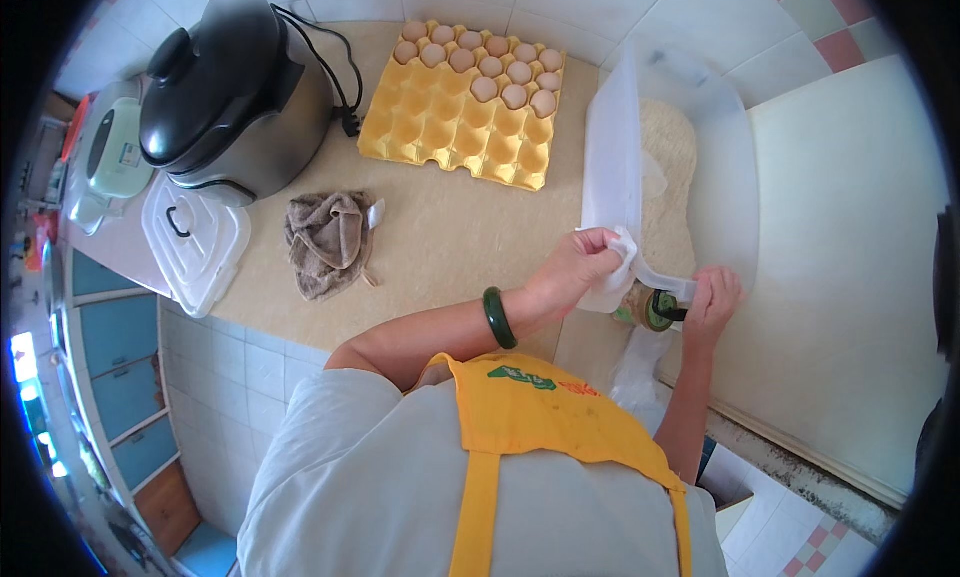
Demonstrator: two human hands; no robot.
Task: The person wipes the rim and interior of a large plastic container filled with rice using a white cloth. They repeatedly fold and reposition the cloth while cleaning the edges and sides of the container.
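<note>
My left hand (574,269), with a dark green bangle on its wrist, pinches a white tissue or cloth (611,288) against the near left corner of a translucent plastic bin (611,149). Inside the bin lies a pale grainy heap (667,194) that looks like rice, with a whitish scoop-like piece (652,175) partly sunk in it. The fingers of my right hand (712,307) curl over the bin's near rim on the right. Between my hands, just outside the bin, a jar with a green lid (660,312) shows partly.
A yellow egg tray (450,115) holding several eggs stands toward the wall. Left of it are a black-and-silver electric cooker (232,119) with its cord, a crumpled brown towel (330,239) and a clear plastic lid (199,239). A white panel (840,277) borders the bin's right side.
</note>
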